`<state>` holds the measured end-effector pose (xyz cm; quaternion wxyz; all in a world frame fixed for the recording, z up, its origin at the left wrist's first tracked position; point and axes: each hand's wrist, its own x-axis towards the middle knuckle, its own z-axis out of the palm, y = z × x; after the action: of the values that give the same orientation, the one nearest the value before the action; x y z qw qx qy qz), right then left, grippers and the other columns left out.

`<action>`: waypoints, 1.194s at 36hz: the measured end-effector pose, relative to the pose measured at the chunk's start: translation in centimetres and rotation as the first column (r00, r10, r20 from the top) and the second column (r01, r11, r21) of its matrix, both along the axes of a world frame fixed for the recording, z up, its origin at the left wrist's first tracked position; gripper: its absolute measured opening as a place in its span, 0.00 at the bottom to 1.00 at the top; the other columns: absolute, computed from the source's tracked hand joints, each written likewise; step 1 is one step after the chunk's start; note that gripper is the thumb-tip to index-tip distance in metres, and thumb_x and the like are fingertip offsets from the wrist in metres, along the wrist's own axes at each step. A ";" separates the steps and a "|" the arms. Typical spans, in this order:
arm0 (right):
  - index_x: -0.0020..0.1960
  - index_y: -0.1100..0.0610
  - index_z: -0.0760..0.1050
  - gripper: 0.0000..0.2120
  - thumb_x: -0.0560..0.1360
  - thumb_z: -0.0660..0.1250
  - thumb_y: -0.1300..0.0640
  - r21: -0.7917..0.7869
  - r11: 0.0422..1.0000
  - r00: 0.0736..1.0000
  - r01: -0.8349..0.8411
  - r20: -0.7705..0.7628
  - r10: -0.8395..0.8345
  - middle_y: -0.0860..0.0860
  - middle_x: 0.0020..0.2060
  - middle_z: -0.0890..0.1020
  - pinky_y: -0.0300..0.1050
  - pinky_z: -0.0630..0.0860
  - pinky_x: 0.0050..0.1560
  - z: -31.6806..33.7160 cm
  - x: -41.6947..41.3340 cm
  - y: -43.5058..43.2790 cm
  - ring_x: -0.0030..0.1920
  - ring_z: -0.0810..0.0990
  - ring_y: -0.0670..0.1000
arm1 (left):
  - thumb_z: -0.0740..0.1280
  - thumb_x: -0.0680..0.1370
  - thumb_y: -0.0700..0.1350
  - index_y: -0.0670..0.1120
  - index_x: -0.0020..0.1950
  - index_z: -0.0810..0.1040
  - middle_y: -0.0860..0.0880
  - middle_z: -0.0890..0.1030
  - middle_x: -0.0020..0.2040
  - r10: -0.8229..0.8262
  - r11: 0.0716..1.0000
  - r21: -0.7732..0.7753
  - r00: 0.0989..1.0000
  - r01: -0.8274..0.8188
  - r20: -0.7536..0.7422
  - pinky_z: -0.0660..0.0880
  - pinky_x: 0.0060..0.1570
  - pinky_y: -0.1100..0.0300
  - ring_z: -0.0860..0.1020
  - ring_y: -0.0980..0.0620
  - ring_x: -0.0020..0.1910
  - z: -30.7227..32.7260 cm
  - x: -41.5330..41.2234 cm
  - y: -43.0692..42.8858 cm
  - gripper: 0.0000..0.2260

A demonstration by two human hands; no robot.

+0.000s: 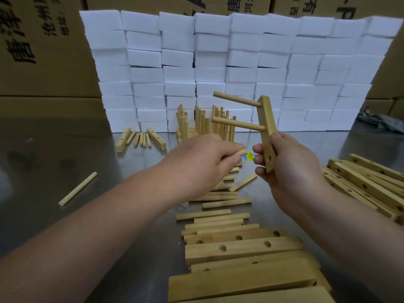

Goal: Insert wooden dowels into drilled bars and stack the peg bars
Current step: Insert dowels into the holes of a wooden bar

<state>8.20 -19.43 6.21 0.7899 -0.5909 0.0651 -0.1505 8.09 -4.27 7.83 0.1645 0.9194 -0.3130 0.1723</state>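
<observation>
Grey steel table is bearing loose drilled wooden bars. Right hand is gripping upright pale wooden peg bar, two pegs seated; left hand is pinching short round wooden dowel near its empty lower hole

A shiny grey metal bench stretches out in front. At 12 o'clock a tall wall of white foam blocks stands on it. Behind are brown cardboard boxes with big black writing. At 2 o'clock lies a crumpled grey cloth. A small yellow and blue sticker shows near the middle.
</observation>
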 end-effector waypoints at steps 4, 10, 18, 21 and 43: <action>0.50 0.50 0.71 0.08 0.81 0.54 0.57 0.042 0.999 0.999 -0.031 0.034 0.029 0.50 0.30 0.78 0.34 0.72 0.24 0.2 -0.2 0.2 0.22 0.73 0.43 | 0.54 0.81 0.49 0.54 0.65 0.71 0.53 0.69 0.48 0.013 1.000 0.001 0.998 -0.013 -0.063 0.68 0.41 0.63 0.70 0.56 0.45 0.0 -0.1 0.0 0.15; 0.61 0.55 0.72 0.12 0.81 0.55 0.57 0.009 1.000 1.000 -0.020 0.004 0.020 0.48 0.26 0.78 0.37 0.73 0.26 0.0 -0.1 0.4 0.28 0.75 0.45 | 0.59 0.79 0.49 0.54 0.60 0.76 0.57 0.69 0.49 -0.018 1.000 -0.012 0.994 0.016 -0.108 0.66 0.37 0.72 0.69 0.61 0.41 -0.3 -0.2 -0.6 0.12; 0.66 0.57 0.71 0.15 0.81 0.56 0.56 0.013 1.000 0.999 -0.020 -0.029 0.020 0.49 0.29 0.76 0.35 0.73 0.25 -0.3 -0.1 0.7 0.22 0.75 0.41 | 0.62 0.76 0.53 0.67 0.61 0.72 0.60 0.74 0.30 -0.058 0.993 -0.105 0.998 0.058 0.004 0.65 0.29 0.69 0.72 0.66 0.37 0.1 -0.7 -0.2 0.15; 0.66 0.57 0.70 0.16 0.81 0.56 0.56 0.050 0.998 0.999 -0.023 -0.038 0.025 0.47 0.24 0.77 0.35 0.73 0.25 -0.4 0.0 0.8 0.22 0.75 0.41 | 0.58 0.75 0.55 0.66 0.63 0.70 0.61 0.71 0.31 -0.060 0.996 -0.058 0.997 0.062 0.039 0.60 0.30 0.66 0.70 0.61 0.34 0.2 -0.9 -0.2 0.17; 0.64 0.52 0.71 0.13 0.81 0.55 0.55 0.044 0.999 1.000 0.016 0.021 -0.017 0.46 0.26 0.77 0.38 0.73 0.28 0.2 -0.3 0.3 0.27 0.75 0.43 | 0.66 0.76 0.45 0.49 0.54 0.81 0.57 0.76 0.36 -0.145 0.982 -0.104 0.982 0.158 0.125 0.73 0.38 0.60 0.73 0.59 0.36 0.1 -0.7 0.0 0.09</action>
<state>7.93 -19.12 6.40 0.8021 -0.5712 0.0649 -0.1615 7.41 -4.26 7.90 0.2107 0.8703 -0.3809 0.2304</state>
